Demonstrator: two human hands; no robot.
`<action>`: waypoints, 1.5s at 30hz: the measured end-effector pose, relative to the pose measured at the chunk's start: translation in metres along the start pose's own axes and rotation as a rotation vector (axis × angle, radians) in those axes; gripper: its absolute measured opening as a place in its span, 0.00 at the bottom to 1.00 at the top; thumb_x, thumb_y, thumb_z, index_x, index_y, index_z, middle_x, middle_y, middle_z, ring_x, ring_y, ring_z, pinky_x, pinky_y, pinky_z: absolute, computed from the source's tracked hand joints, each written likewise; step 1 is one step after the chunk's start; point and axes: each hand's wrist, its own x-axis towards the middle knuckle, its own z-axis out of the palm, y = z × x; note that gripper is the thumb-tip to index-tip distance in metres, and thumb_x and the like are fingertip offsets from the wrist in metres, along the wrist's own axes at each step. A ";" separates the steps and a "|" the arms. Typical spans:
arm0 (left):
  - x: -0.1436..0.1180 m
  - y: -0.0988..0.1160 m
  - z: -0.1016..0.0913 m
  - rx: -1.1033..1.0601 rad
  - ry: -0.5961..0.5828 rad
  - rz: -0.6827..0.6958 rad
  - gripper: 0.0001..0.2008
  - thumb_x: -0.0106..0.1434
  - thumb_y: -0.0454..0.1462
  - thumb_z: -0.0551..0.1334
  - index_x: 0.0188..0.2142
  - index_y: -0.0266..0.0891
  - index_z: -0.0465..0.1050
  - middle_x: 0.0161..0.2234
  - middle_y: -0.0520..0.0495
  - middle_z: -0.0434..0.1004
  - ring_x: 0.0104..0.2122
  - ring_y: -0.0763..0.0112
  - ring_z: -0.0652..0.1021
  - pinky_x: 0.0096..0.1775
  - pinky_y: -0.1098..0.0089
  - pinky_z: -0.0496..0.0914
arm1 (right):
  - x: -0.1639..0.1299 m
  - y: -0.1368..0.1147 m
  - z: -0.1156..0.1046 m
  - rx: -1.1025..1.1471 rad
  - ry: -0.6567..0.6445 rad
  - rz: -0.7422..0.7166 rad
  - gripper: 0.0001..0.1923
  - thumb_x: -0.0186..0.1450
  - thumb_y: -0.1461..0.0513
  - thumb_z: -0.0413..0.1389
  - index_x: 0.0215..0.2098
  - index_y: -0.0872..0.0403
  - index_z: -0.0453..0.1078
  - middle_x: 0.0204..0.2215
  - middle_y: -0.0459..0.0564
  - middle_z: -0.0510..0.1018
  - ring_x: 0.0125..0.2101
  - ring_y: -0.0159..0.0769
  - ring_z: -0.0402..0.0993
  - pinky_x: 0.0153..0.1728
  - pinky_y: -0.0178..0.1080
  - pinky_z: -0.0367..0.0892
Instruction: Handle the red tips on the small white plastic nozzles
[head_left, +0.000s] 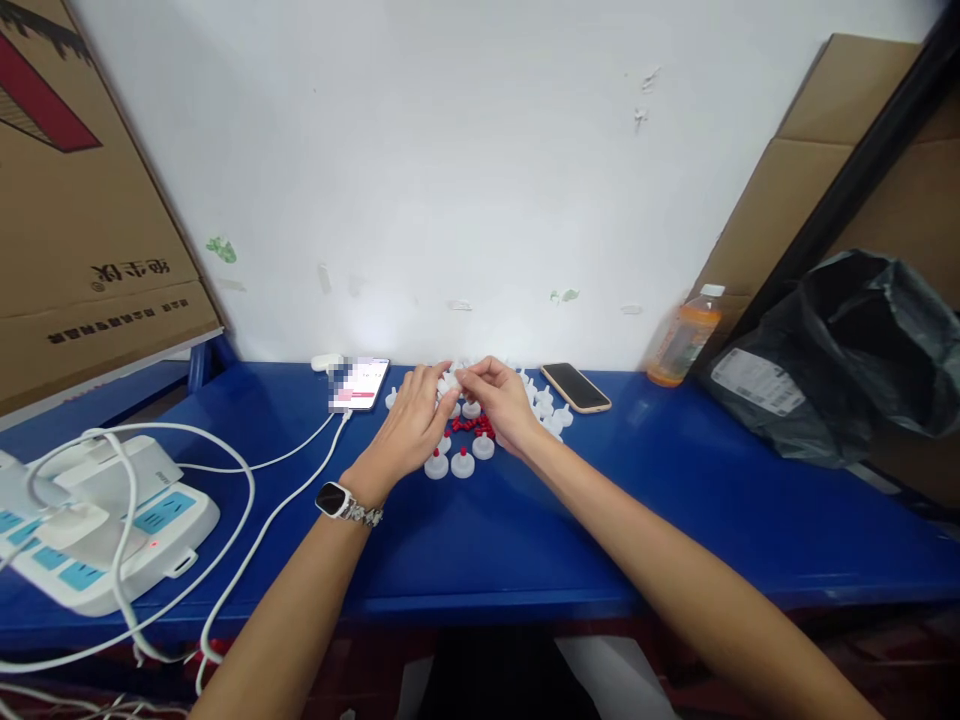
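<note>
Together, left hand (415, 415), right hand (504, 402), white caps (463, 466), carton (75, 215), upside-down Chinese lettering (129, 269).

I see the left hand (415, 415) and right hand (502, 405) close together (I can't make out what's between them) above white spouted caps (463, 466) and small red pieces (466, 427) on the blue bench (487, 550), a dark-screened phone (576, 387) lying to the right

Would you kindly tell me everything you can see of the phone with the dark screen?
The phone is a flat slab with rounded corners, a dark screen and a pale edge or case. It lies face up on the blue table, slanted, far end close to the wall, right of the white pieces. It is not being held; whether the nearest piece touches it is hard to tell.
</note>
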 end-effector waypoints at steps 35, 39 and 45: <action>0.000 -0.009 -0.003 -0.279 -0.086 -0.195 0.11 0.73 0.46 0.50 0.43 0.42 0.63 0.37 0.48 0.77 0.32 0.68 0.75 0.34 0.67 0.67 | 0.007 0.005 -0.033 -1.458 -0.434 -0.216 0.08 0.60 0.56 0.62 0.34 0.51 0.79 0.34 0.54 0.76 0.42 0.47 0.67 0.44 0.46 0.54; 0.001 -0.005 -0.001 -0.257 -0.073 -0.172 0.13 0.73 0.46 0.49 0.43 0.42 0.66 0.39 0.48 0.75 0.34 0.68 0.73 0.36 0.67 0.66 | 0.011 0.008 -0.029 -1.478 -0.453 -0.184 0.07 0.61 0.57 0.61 0.34 0.49 0.80 0.36 0.55 0.76 0.43 0.49 0.66 0.44 0.47 0.54; 0.000 -0.003 0.001 -0.180 -0.075 -0.136 0.14 0.74 0.44 0.47 0.43 0.42 0.67 0.39 0.47 0.74 0.39 0.64 0.72 0.44 0.63 0.66 | 0.014 0.011 -0.032 -1.358 -0.396 -0.202 0.05 0.61 0.61 0.60 0.31 0.53 0.78 0.36 0.55 0.77 0.43 0.47 0.68 0.46 0.48 0.58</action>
